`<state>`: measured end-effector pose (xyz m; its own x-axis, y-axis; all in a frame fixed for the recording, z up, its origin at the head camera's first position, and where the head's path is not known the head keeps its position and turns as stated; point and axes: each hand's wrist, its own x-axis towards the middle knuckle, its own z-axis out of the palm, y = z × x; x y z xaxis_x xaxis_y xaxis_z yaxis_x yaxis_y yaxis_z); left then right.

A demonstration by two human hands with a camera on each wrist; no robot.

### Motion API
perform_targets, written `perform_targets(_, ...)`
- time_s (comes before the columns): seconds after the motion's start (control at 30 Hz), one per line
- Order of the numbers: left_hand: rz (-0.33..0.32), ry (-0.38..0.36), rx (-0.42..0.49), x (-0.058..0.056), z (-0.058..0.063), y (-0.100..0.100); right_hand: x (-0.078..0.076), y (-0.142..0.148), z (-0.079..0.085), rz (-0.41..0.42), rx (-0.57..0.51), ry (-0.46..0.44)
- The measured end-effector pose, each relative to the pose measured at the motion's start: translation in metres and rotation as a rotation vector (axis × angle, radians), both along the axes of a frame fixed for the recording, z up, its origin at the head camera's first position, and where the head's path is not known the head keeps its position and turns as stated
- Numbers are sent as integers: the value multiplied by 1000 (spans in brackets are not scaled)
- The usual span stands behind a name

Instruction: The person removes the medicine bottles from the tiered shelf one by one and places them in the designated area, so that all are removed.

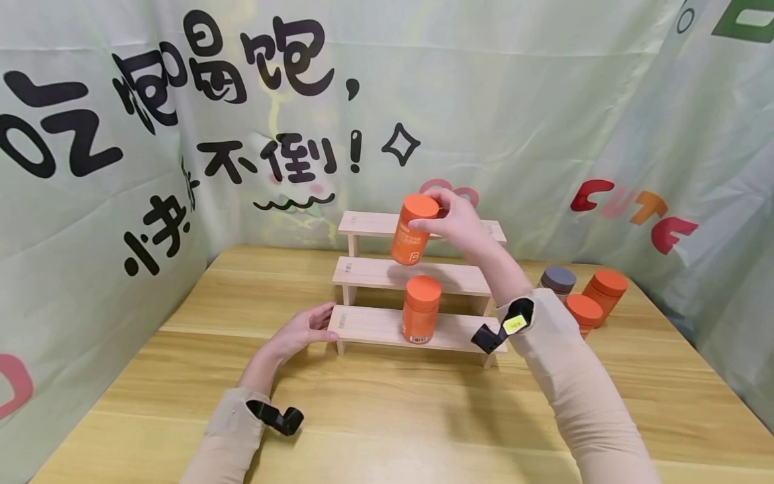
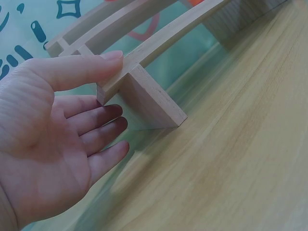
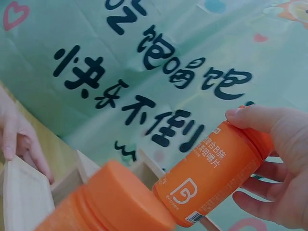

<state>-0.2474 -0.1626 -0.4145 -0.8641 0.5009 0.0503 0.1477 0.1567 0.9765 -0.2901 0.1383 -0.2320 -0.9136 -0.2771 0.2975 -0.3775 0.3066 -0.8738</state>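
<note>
My right hand (image 1: 462,225) grips an orange bottle (image 1: 410,235) near its lid, thumb on one side and fingers on the other. The bottle tilts slightly and hangs over the middle step of a three-step wooden rack (image 1: 370,324). Another orange bottle (image 1: 420,317) stands upright on the lowest step; in the right wrist view its lid overlaps the base of the held one. At that step's left end is my left hand (image 1: 302,329). Its thumb (image 2: 111,58) lies on top of the board, the index finger is at the board's end, and the other fingers extend below.
Right of the rack, two more orange bottles (image 1: 607,288) and a grey-lidded jar (image 1: 557,279) stand on the wooden table (image 1: 375,417), partly behind my right forearm. A printed cloth backdrop (image 1: 514,121) rises behind the table and along both sides.
</note>
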Motion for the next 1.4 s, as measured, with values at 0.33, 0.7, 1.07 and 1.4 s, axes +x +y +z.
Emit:
perform_targets(0.33,7,-3,-1,-1,0,0,8,43,0,-69,-22,-8)
perform_targets(0.7,5,-5,3,-1,0,-1,25,102,-4,-129,20,1)
perform_targets(1.07,-3,-3,5,-1,1,0,45,162,-10,-279,112,9)
perform_targets(1.4,-8,4,12,-1,1,-1,60,206,-12,-341,31,-18)
